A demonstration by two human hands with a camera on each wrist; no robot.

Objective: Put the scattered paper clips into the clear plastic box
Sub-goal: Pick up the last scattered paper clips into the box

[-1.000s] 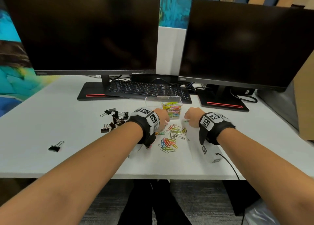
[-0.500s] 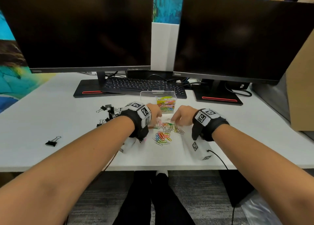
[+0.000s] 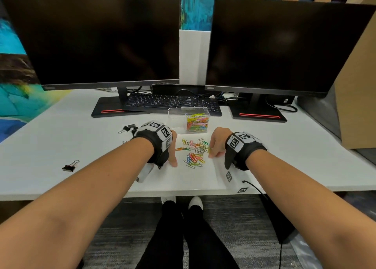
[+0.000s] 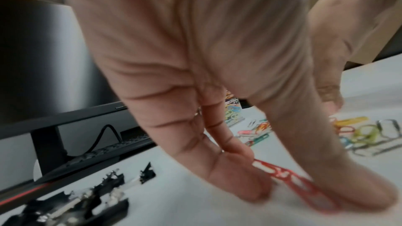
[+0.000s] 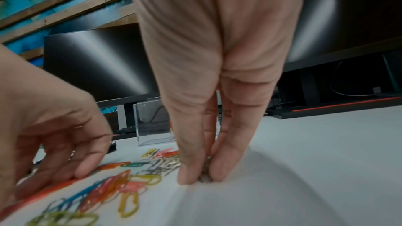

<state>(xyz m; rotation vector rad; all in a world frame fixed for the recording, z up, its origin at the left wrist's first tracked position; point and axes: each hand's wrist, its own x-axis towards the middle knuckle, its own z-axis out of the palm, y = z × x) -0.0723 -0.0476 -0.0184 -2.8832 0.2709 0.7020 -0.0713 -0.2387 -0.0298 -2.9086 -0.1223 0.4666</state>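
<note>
Loose paper clips (image 3: 195, 152): heap btwn both hands, box (image 3: 188, 119) just beyond. Left hand (image 3: 170, 146) pinches red clip (image 4: 289, 177); right hand (image 3: 216, 143) pinches silver clip (image 5: 205, 174), equally near.

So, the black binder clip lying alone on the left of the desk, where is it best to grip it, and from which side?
Probably by its black body, from above. The binder clip lies on its side on the desk, apart from everything else, its wire handles pointing away to the right. The body is the thicker part, so thumb and finger can close on it; the thin handles lie low and could swing.
</note>
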